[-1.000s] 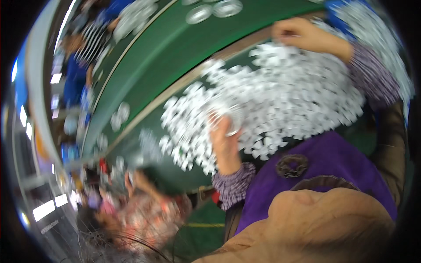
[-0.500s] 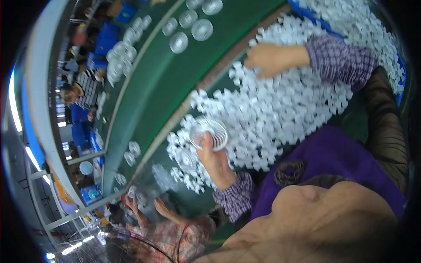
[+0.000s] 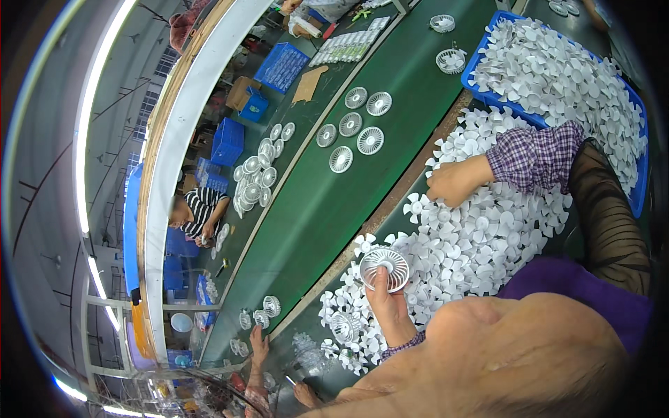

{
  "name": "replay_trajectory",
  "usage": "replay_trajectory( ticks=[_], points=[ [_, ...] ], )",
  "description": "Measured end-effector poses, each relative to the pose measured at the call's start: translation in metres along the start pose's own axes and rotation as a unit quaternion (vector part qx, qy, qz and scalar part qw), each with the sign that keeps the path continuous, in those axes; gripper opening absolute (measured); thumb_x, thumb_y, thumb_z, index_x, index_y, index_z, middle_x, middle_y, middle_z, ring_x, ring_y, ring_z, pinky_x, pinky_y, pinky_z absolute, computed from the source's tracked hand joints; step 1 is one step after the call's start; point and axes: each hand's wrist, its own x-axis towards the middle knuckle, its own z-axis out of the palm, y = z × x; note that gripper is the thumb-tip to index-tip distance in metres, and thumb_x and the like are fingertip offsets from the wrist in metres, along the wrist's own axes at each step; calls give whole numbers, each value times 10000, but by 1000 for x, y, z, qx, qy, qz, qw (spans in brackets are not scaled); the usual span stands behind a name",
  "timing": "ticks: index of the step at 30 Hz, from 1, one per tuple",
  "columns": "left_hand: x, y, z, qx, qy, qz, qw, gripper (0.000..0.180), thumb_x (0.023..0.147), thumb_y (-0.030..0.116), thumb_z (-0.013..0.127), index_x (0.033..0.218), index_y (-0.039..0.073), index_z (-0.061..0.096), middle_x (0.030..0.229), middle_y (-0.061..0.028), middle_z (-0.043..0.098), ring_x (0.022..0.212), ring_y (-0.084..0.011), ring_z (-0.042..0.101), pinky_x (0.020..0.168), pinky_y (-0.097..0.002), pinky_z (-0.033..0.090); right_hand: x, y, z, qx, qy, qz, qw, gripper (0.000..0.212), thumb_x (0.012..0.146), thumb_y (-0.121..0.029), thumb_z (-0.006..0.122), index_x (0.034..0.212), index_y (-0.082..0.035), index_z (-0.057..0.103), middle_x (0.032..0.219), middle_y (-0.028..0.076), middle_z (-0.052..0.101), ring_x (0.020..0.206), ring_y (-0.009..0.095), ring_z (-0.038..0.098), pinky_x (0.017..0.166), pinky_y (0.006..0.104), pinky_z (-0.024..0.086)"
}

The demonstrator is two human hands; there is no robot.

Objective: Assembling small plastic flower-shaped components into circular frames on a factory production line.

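At the far left, a co-worker in a striped top (image 3: 203,207) is noted across the line, beside a heap of round white covers (image 3: 252,182). A green belt (image 3: 306,230) is seen running diagonally. Near its lower end, another person's hand (image 3: 258,347) is extended just beside a few slotted covers (image 3: 271,306); whether contact is made cannot be told. Crumpled clear plastic (image 3: 306,354) is found to the right of that hand. Six white discs (image 3: 350,124) are grouped higher on the belt, laid flat and mostly apart.

One loose grille (image 3: 344,327) is observed resting on the lower left part of the pile. Just right of it, the left hand (image 3: 392,308) is closed on a round white grille (image 3: 394,267): the thumb is laid over its face, the other fingers are mostly hidden behind, and the grille is held above the pile.

White fan blades (image 3: 481,244) are spread loosely over the worktable beneath both hands. At the upper left part of this pile, the right hand (image 3: 456,182) is lowered, back upward, with fingers curled and little gap shown. Whether a blade is gripped cannot be told. At the far right, a blue crate (image 3: 498,101) is seen heaped with similar blades.
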Motion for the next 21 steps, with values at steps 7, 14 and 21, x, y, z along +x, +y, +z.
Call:
replay_trajectory(
  ticks=[7, 14, 21],
  points=[
    [-3, -4, -6, 0, -35, -28, 999, 283, 883, 103, 604, 1137, 3, 532, 979, -106, 643, 787, -206, 666, 564, -326, 580, 1, 0, 17, 23, 56, 3, 998, 342, 695, -246, 616, 948, -22, 670, 894, 184, 672, 867, 334, 636, 764, 443, 483],
    [17, -3, 15, 6, -52, 47, 998, 408, 872, -15, 536, 1271, -11, 449, 1183, -105, 572, 1031, -208, 594, 865, -344, 510, -8, -22, -12, -4, 379, -121, 918, 346, 663, -154, 675, 959, 2, 585, 926, 171, 551, 901, 345, 507, 781, 401, 430],
    [27, -12, 29, 11, -125, 31, 992, 516, 760, -40, 456, 1273, 9, 437, 1162, -116, 569, 1023, -224, 594, 879, -408, 523, 11, -71, -5, -24, 407, -220, 886, 327, 707, -135, 695, 986, -1, 588, 913, 105, 526, 917, 271, 509, 804, 374, 423]
  ],
)
